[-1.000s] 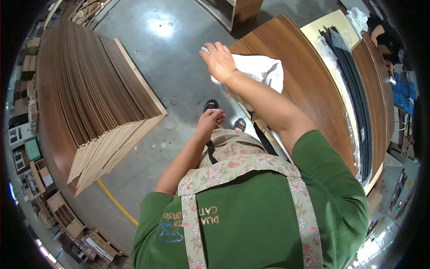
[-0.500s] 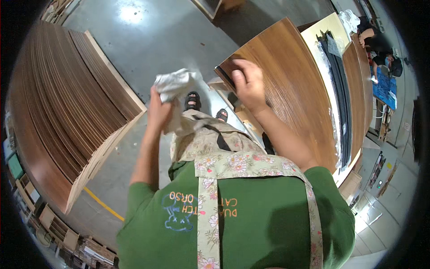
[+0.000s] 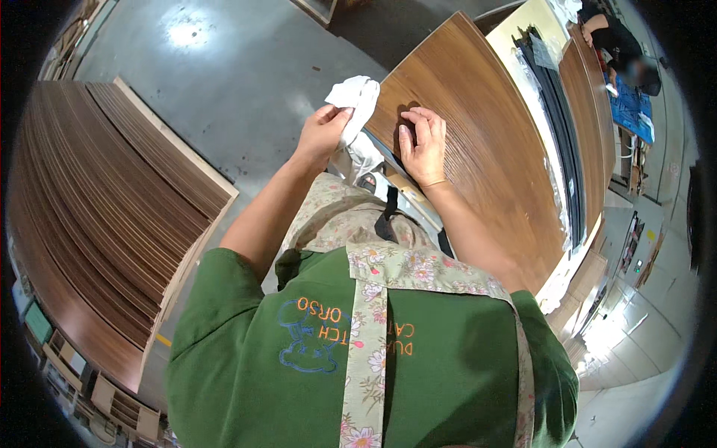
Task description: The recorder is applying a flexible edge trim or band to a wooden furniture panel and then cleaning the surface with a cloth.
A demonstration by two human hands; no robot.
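Note:
My left hand (image 3: 323, 134) grips a white cloth (image 3: 357, 101), holding it up beside the near corner of a brown wood-grain board (image 3: 485, 142). My right hand (image 3: 423, 145) lies flat on that board near its left edge, fingers spread and pointing away from me. The cloth hangs down between the two hands and touches the board's edge. Both forearms are bare below green sleeves, and a flowered apron covers my front.
A tall stack of brown boards (image 3: 104, 224) stands on the grey concrete floor (image 3: 246, 82) to my left. Beyond my board lie a pale panel with dark strips (image 3: 556, 127) and another brown board (image 3: 590, 89). Another person (image 3: 624, 56) works at the far right.
The cloth passed from my right hand into my left. My right hand came down from its raised reach and now rests flat on the board. My view swung toward the board.

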